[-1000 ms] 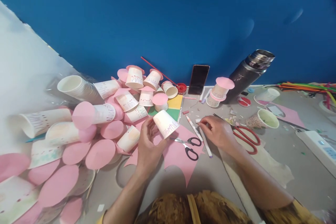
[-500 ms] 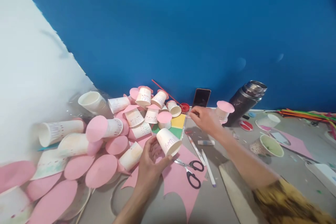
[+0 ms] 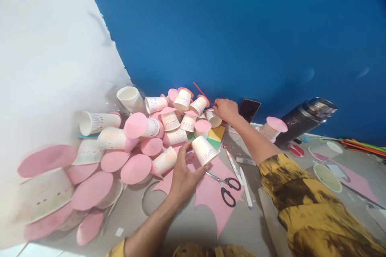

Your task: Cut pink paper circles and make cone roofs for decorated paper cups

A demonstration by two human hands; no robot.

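My left hand (image 3: 188,172) is closed round a white paper cup (image 3: 204,150), held tilted with its mouth towards the lower right and purple marks on its side. My right hand (image 3: 226,110) reaches to the back of the table, its fingers pinched at the lower end of a thin red stick (image 3: 202,93). It partly hides a red round piece behind it. Beneath the left hand lie black-handled scissors (image 3: 226,188) on a cut pink sheet (image 3: 211,204). White markers (image 3: 246,188) lie to their right.
Many paper cups with pink discs (image 3: 137,168) are heaped on the left. A cup stack (image 3: 130,98) stands behind them. A phone (image 3: 249,109) leans on the blue wall. A dark flask (image 3: 304,120) stands right, beside a pink-topped cup (image 3: 273,127).
My right hand has moved left and back, from beside the red round piece to the red stick. The left hand still holds its cup. The view has shifted left.
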